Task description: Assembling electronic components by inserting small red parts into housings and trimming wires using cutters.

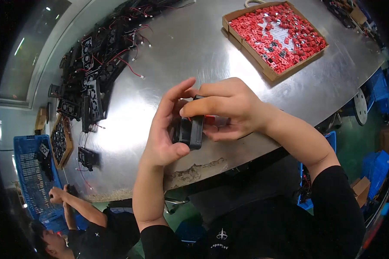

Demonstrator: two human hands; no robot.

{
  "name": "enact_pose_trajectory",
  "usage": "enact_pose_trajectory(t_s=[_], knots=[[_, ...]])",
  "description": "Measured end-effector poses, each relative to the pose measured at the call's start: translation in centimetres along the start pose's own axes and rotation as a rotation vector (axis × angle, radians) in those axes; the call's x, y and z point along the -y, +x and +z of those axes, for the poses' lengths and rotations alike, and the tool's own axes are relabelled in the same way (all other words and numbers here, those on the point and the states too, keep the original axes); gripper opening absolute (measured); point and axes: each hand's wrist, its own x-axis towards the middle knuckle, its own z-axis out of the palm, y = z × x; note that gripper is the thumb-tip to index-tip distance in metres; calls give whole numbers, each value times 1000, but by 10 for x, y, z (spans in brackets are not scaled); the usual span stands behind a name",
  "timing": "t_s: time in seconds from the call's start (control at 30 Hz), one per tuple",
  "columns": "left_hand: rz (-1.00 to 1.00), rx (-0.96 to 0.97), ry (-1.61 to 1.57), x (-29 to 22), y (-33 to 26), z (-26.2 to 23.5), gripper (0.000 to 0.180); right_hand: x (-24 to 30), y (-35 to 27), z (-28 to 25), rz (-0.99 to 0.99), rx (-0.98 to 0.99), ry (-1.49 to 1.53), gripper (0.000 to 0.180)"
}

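Both hands meet over the near edge of a shiny metal table (190, 47). My left hand (166, 129) cups a small black square fan (189, 131) from the left, thumb under its lower corner and fingers raised behind it. My right hand (229, 108) grips the same fan from the right, index finger lying across its top edge. A bit of red shows between the right fingers, partly hidden; what it is I cannot tell.
A cardboard tray (270, 73) of several small red parts lies at the far right of the table. A heap of black fans with red wires (103, 56) covers the far left. A blue crate (28, 172) stands lower left, where another person's hands (58, 195) work.
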Motion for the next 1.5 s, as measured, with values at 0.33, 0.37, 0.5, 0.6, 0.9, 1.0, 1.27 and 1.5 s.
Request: enact_pose_trajectory(t_s=[0.33,0.37,0.5,0.6,0.9,1.0,1.27,1.5], knots=[[-159,29,-311,4,1,-4,125,-4,-1,4,50,1,61,48],[-161,29,-311,7,1,-7,125,-3,0,2,51,0,61,48],[-144,97,-332,13,0,-11,113,1,0,1,99,74,143,46],[-187,38,-277,5,1,-2,116,-1,-2,3,88,60,161,45],[-172,42,-274,10,-2,-10,117,0,0,2,105,81,173,44],[-167,82,-330,10,-4,-10,113,1,0,0,136,94,186,45],[-139,85,-286,15,-2,-13,113,-2,-1,0,109,88,165,46],[-151,63,-280,10,-4,-11,114,-2,-1,1,125,106,152,48]])
